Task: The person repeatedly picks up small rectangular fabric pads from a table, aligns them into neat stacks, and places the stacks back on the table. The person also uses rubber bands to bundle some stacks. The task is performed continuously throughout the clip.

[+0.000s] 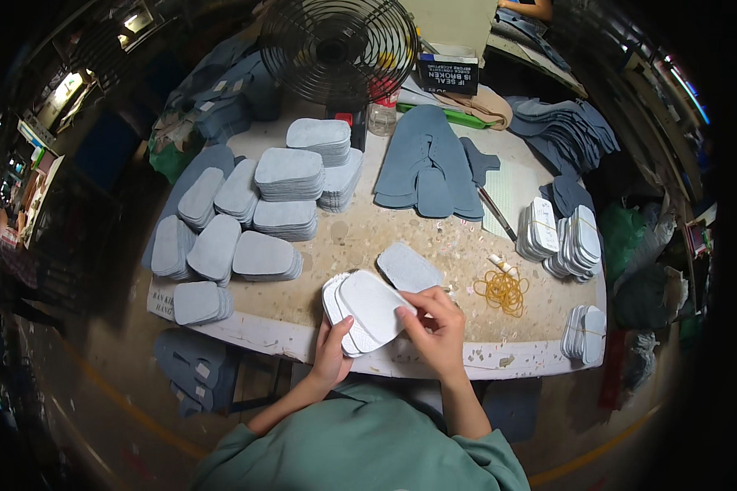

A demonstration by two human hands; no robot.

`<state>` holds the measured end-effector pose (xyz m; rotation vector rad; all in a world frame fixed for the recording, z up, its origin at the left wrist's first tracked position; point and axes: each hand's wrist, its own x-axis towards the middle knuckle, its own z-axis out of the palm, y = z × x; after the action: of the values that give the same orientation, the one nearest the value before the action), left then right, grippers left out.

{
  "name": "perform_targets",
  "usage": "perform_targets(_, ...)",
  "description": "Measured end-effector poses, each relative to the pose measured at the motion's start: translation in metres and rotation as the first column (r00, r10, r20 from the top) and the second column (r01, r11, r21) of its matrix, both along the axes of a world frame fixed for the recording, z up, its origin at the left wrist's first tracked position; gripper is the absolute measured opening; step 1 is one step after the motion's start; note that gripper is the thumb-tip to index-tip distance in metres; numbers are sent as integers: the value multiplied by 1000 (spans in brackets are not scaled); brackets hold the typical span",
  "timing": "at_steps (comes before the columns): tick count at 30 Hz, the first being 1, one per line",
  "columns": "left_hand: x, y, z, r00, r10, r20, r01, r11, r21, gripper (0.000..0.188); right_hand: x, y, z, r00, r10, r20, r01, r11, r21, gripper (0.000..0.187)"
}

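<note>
White pad stack [332,303], lower centre of frame; long axis slants upper left to lower right. Left hand [330,357] clamps its near-left edge, thumb on top; right hand [440,334], reaching inward, pinches top pad's [370,304] right edge.

Overlapping rounded white pads [368,311], tilted

Two hands: left hand [332,353], right hand [439,331]. Grey stacks [290,168], left half of worktop [360,237]: ten. Held stack of white pads [372,307]: one, layers too close to count. Grey pad [408,266] lying apart: one visible. Banded white bundles [539,231]: at least three. Rubber bands [499,293]: one tangle, number unclear. Fan [336,49]: one. Bottle [382,119]: one. Pen-shaped tool [497,214]: one.
</note>
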<state>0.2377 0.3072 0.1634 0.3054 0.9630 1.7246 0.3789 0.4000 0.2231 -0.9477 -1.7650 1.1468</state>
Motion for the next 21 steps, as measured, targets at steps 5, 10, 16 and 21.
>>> perform_targets(5, -7, 3, -15, 972, -26, 232, 6, 996, 85, 56, 5, 10, -1, 934, -353, -52, 320, 763, 562, 24)
perform_targets(10, -5, 2, -13, 991, -40, 126, 34, 998, 53, 55, 6, 2, -8, 998, -4, 66, 6, 999, -35, 22)
perform_targets(16, -3, 4, 1, 992, -71, 107, 65, 996, 59, 62, 9, -8, -3, 993, -52, -105, 50, 998, -31, 24)
perform_targets(21, -5, 6, 2, 967, -149, 206, 92, 961, 260, 58, 6, 8, 1, 943, -332, 21, 281, 831, 481, 24)
